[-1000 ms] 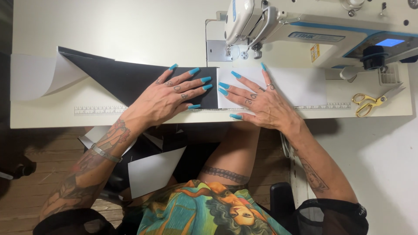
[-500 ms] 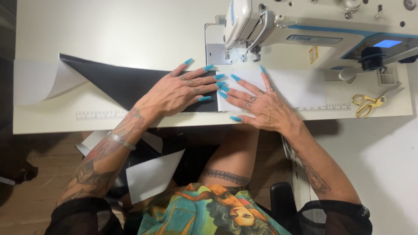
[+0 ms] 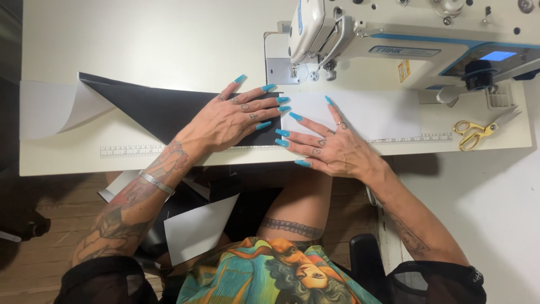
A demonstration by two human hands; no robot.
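Needle hidden behind sewing machine (image 3: pixel 360 34) head. Left hand (image 3: pixel 233 121) spread flat, grip released, pressing smooth black sheet (image 3: pixel 146 104) on worktop (image 3: pixel 140 34); right hand (image 3: pixel 332 149) likewise flat, released, on matte white sheet (image 3: pixel 365 115).

sewing workshop | industrial sewing machine (image 3: pixel 394 34) | scissors (image 3: pixel 478 130) | ruled table (image 3: pixel 140 34)

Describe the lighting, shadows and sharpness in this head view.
Head view: even, bright light on the white table, no glare; soft shadow under its front edge; the floor at left is dark. Left hand, right hand and black fabric are sharp; the gold scissors slightly softer.
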